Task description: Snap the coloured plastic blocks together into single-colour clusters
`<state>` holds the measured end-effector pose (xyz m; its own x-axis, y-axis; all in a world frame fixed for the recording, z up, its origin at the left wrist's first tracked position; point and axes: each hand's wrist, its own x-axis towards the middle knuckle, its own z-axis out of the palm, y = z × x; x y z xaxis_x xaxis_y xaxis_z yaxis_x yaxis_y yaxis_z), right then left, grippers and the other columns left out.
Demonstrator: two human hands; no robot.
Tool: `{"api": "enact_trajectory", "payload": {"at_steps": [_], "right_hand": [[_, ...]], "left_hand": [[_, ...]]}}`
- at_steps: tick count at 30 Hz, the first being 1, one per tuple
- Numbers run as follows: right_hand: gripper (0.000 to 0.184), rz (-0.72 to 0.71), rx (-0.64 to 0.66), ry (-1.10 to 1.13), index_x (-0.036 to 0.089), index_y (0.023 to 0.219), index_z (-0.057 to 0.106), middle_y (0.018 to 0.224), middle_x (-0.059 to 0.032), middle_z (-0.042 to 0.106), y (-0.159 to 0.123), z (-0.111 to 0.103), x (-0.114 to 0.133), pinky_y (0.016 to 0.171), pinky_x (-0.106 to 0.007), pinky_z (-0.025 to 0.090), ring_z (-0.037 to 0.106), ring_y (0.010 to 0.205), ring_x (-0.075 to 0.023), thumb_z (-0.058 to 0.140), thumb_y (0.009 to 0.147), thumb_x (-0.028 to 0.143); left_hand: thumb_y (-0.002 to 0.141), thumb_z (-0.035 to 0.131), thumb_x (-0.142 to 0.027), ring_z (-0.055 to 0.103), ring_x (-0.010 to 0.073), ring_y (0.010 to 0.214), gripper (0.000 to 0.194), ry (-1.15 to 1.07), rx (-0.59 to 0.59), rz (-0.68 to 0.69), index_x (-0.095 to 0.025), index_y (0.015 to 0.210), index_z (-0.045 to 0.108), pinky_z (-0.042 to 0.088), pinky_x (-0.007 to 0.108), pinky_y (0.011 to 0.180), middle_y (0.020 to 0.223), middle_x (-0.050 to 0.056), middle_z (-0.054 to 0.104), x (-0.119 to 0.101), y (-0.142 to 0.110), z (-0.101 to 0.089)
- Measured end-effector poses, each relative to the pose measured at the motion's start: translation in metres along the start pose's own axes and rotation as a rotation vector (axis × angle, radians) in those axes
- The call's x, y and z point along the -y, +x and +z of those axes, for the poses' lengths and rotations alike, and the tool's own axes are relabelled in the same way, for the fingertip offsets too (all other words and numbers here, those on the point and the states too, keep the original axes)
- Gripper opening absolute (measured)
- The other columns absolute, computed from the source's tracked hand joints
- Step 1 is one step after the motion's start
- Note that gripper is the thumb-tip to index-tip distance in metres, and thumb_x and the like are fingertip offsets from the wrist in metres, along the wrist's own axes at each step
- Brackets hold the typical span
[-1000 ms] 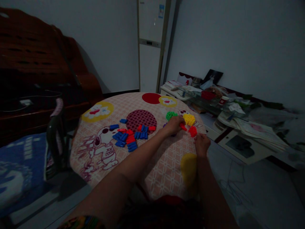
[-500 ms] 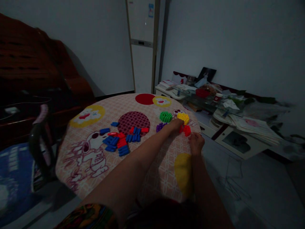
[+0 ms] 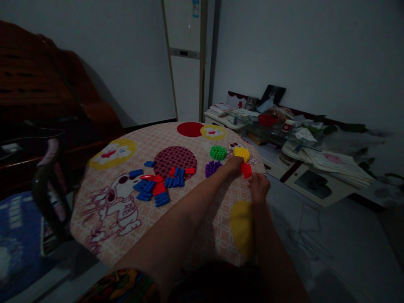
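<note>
We observe a compact red knobbly plastic cluster (image 3: 246,170) between the two hands, on the right. Beyond it lies a yellow beaded plastic cluster (image 3: 241,154); left of that, a green beaded plastic cluster (image 3: 218,152), with a purple beaded plastic cluster (image 3: 213,168) nearer.

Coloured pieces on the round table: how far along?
Green cluster, purple cluster and yellow cluster look done, each grouped by colour. Underway: red cluster, between left hand and right hand; grip unclear. Apparently left: blue pieces and red pieces, still mixed together.
</note>
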<state>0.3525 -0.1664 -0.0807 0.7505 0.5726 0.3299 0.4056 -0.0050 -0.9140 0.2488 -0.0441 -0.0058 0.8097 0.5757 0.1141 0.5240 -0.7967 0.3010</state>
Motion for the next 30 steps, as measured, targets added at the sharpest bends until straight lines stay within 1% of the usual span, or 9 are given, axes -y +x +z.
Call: {"api": "enact_trajectory", "payload": {"at_steps": [4, 8, 11, 14, 17, 22, 24, 26, 30], "right_hand": [[0.034, 0.012, 0.000, -0.002, 0.018, 0.080, 0.066, 0.061, 0.0010, 0.063, 0.001, 0.001, -0.003, 0.049, -0.026, 0.045, 0.056, 0.049, -0.0145, 0.053, 0.081, 0.049], [0.035, 0.013, 0.009, -0.024, 0.018, 0.080, 0.067, 0.061, 0.0015, 0.063, 0.001, 0.000, -0.003, 0.051, -0.027, 0.046, 0.056, 0.049, -0.0149, 0.052, 0.082, 0.049], [0.034, 0.002, 0.005, -0.034, 0.018, 0.077, 0.066, 0.060, 0.0010, 0.063, 0.000, -0.002, 0.000, 0.051, -0.027, 0.045, 0.056, 0.049, -0.0152, 0.053, 0.081, 0.050], [0.033, -0.009, 0.004, -0.024, 0.019, 0.073, 0.065, 0.059, 0.0002, 0.063, -0.001, -0.004, 0.004, 0.050, -0.028, 0.045, 0.056, 0.048, -0.0158, 0.055, 0.079, 0.049], [0.031, 0.024, -0.005, -0.019, 0.019, 0.074, 0.066, 0.058, -0.0001, 0.063, -0.001, -0.004, 0.005, 0.048, -0.028, 0.044, 0.056, 0.047, -0.0161, 0.056, 0.078, 0.048], [0.029, 0.023, -0.013, -0.045, 0.019, 0.075, 0.066, 0.059, 0.0004, 0.063, 0.002, -0.002, 0.000, 0.051, -0.028, 0.044, 0.057, 0.049, -0.0159, 0.053, 0.078, 0.045], [0.029, 0.013, -0.012, -0.050, 0.019, 0.075, 0.065, 0.059, 0.0005, 0.063, 0.002, -0.001, -0.001, 0.052, -0.028, 0.045, 0.057, 0.049, -0.0160, 0.052, 0.079, 0.044], [0.030, 0.014, -0.017, -0.050, 0.019, 0.076, 0.065, 0.059, 0.0008, 0.062, 0.002, -0.001, 0.000, 0.051, -0.029, 0.044, 0.056, 0.048, -0.0159, 0.051, 0.078, 0.045], [0.030, 0.014, -0.022, -0.047, 0.019, 0.076, 0.064, 0.057, 0.0008, 0.062, 0.001, -0.001, 0.004, 0.049, -0.028, 0.043, 0.055, 0.046, -0.0156, 0.051, 0.078, 0.046]], "left_hand": [[0.072, 0.067, -0.012, 0.071, 0.0296, 0.104, 0.039, -0.026, -0.017, 0.011, -0.010, 0.111, 0.072, 0.054, 0.034, 0.092, 0.107, 0.017, 0.075, 0.001, 0.001, 0.005], [0.073, 0.071, -0.015, 0.067, 0.0310, 0.115, 0.051, -0.007, -0.034, 0.024, -0.008, 0.124, 0.066, 0.052, 0.035, 0.100, 0.118, 0.019, 0.072, 0.002, 0.000, 0.006], [0.078, 0.068, -0.016, 0.063, 0.0302, 0.123, 0.058, -0.001, -0.070, 0.034, -0.010, 0.135, 0.059, 0.049, 0.037, 0.106, 0.131, 0.018, 0.067, -0.001, -0.009, -0.003], [0.081, 0.063, -0.011, 0.061, 0.0265, 0.125, 0.058, -0.017, -0.115, 0.065, -0.013, 0.138, 0.057, 0.047, 0.037, 0.109, 0.135, 0.016, 0.064, 0.002, -0.030, -0.019], [0.080, 0.065, -0.009, 0.065, 0.0241, 0.115, 0.055, -0.022, -0.130, 0.024, -0.015, 0.135, 0.060, 0.050, 0.034, 0.103, 0.128, 0.013, 0.068, 0.021, -0.061, -0.043], [0.078, 0.066, -0.012, 0.068, 0.0240, 0.108, 0.039, 0.164, -0.003, -0.254, -0.017, 0.117, 0.073, 0.049, 0.028, 0.097, 0.114, 0.010, 0.074, 0.075, -0.114, -0.078], [0.073, 0.069, -0.011, 0.069, 0.0250, 0.104, 0.034, 0.227, 0.091, -0.339, -0.018, 0.106, 0.077, 0.050, 0.027, 0.092, 0.107, 0.009, 0.077, 0.094, -0.130, -0.082], [0.071, 0.071, -0.012, 0.070, 0.0270, 0.103, 0.031, 0.268, 0.152, -0.352, -0.019, 0.099, 0.079, 0.050, 0.028, 0.089, 0.105, 0.010, 0.077, 0.106, -0.141, -0.079], [0.077, 0.067, -0.016, 0.070, 0.0270, 0.103, 0.028, 0.246, 0.104, -0.330, -0.018, 0.102, 0.078, 0.050, 0.028, 0.087, 0.106, 0.011, 0.077, 0.116, -0.146, -0.072]]}}
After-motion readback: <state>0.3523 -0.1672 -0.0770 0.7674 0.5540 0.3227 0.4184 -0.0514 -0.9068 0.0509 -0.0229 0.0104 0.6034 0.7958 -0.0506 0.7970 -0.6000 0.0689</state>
